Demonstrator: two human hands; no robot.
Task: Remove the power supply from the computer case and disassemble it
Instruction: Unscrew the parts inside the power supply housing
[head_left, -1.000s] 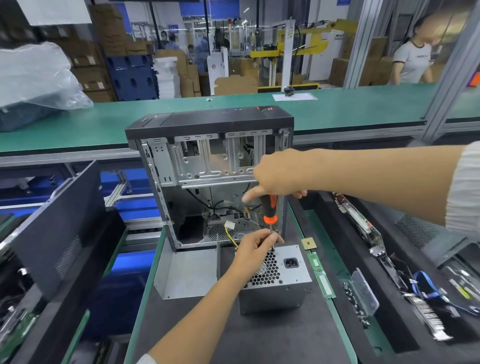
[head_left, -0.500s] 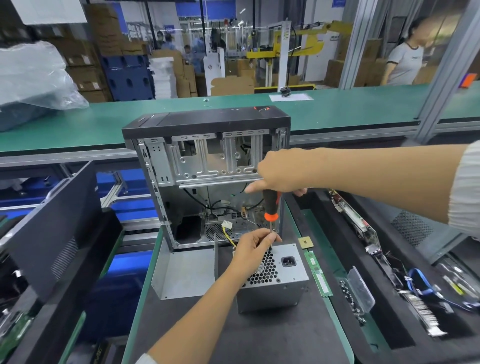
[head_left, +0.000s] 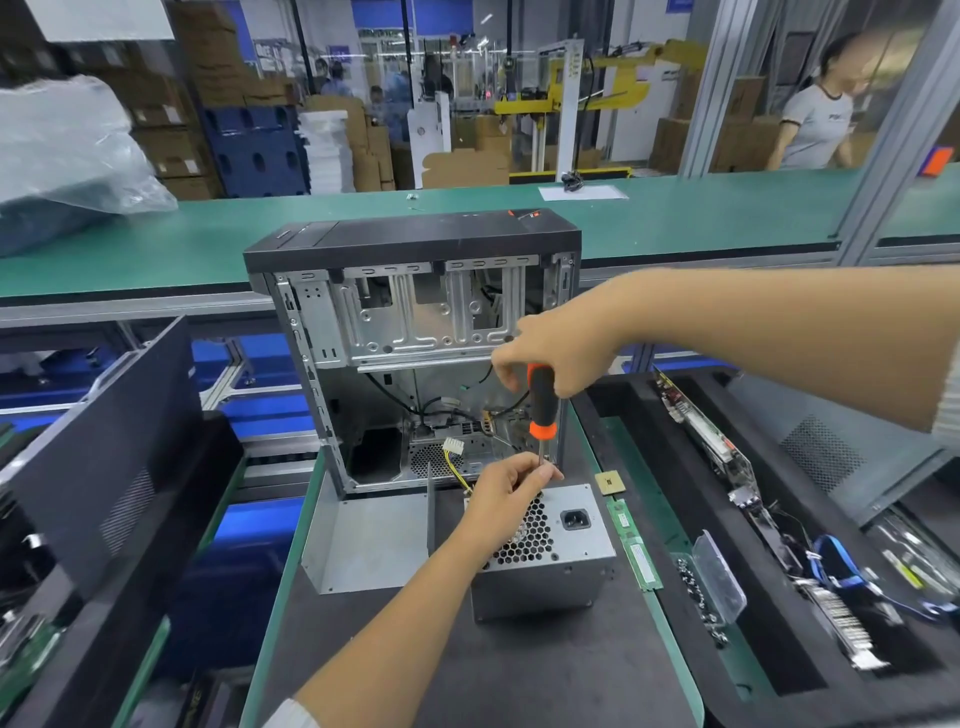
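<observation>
Both hands work one screwdriver: the right hand grips its handle, and the left hand pinches the shaft at the power supply, which sits out on the worktop before the computer case. Disassembly appears underway; next, the tip must seat squarely in a screw.

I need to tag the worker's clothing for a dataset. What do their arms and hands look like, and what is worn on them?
Both hands, left hand and right hand, are bare, without gloves. The forearms are bare too; a light ribbed sleeve cuff shows at each arm's frame edge.
</observation>
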